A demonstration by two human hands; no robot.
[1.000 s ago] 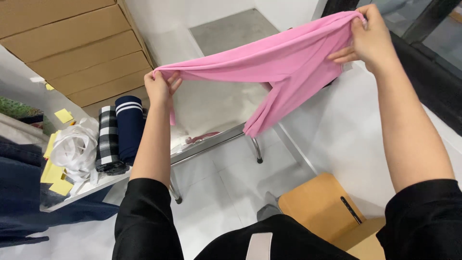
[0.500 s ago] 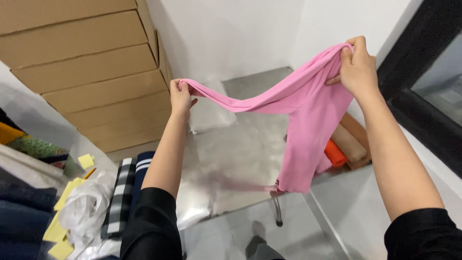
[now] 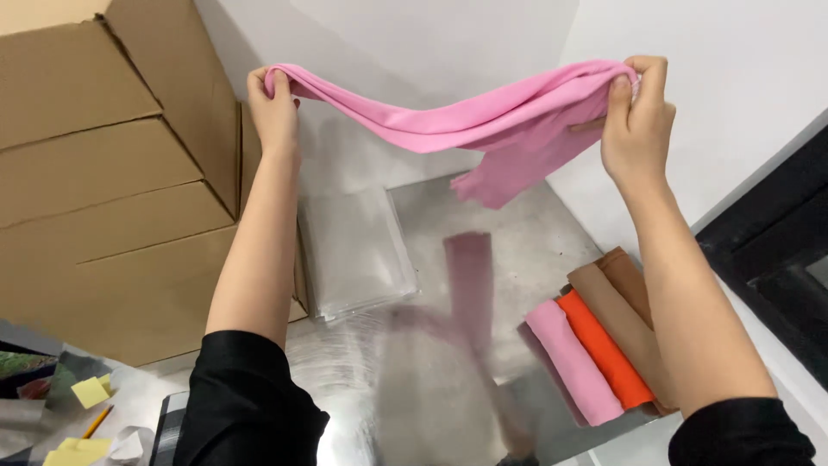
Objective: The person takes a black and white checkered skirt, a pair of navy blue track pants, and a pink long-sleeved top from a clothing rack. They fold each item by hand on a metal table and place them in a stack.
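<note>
Your left hand (image 3: 274, 103) and right hand (image 3: 636, 116) each pinch an end of the pink garment (image 3: 483, 125) across the upper frame; cardboard boxes (image 3: 103, 190) crowd the left, rolled cloths (image 3: 595, 345) lie lower right.

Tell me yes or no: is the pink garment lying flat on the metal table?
No: the pink garment is stretched in the air between the left hand and right hand, above the metal table.

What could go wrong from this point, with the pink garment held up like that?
The pink garment hangs bunched between the left hand and right hand, each pinching only an end, so it might slip or come down creased. Its loose flap dangles over the metal table and might brush the rolled cloths or the stack of clear bags.
</note>
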